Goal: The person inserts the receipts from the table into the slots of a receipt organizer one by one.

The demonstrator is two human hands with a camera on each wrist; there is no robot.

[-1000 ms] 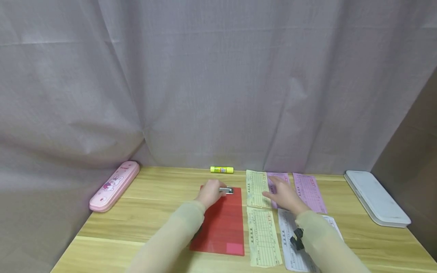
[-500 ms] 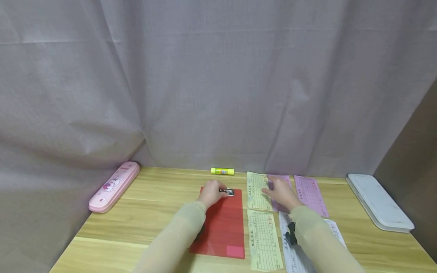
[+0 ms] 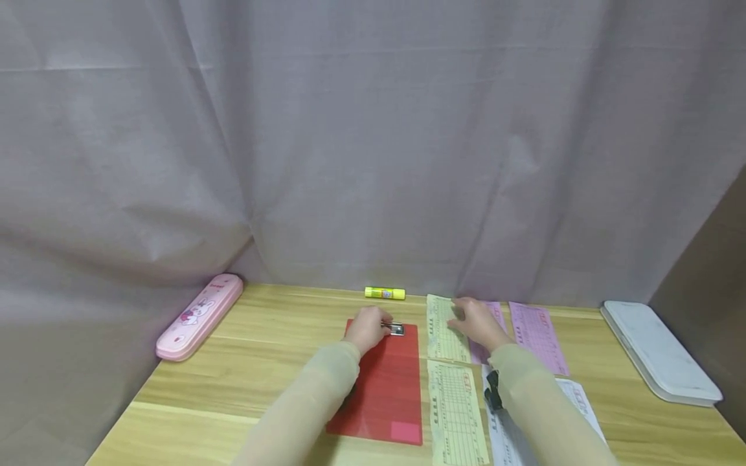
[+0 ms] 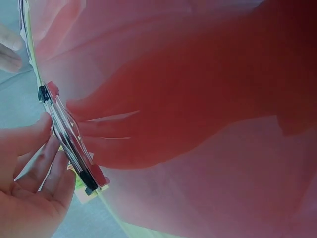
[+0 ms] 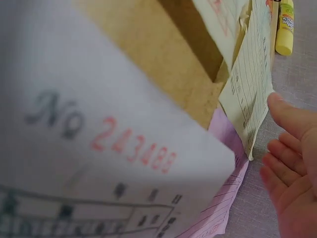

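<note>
A red clipboard point(image 3: 392, 395) lies left of the paper forms, its metal clip point(image 3: 397, 329) at the far end. My left hand point(image 3: 367, 329) is at that clip; in the left wrist view the thumb and fingers point(image 4: 63, 186) hold it along its long side. The far yellow form point(image 3: 445, 340) lies right of the clipboard. Over its right edge is my right hand point(image 3: 476, 323), fingers loosely bent, thumb tip right at the paper's edge in the right wrist view. Part of a purple form point(image 3: 495, 312) is hidden behind that hand.
A second yellow form point(image 3: 457, 411), another purple form point(image 3: 537, 333) and a white form point(image 3: 583, 401) lie nearby, the last partly under the right sleeve. A glue stick point(image 3: 384, 293) lies at the back, a pink pencil case point(image 3: 201, 317) left, a white case point(image 3: 661, 349) right.
My right hand's thumb and fingers have drawn a little closer together by the far yellow form's right edge. The left hand stays at the clip. The head view has shifted slightly.
</note>
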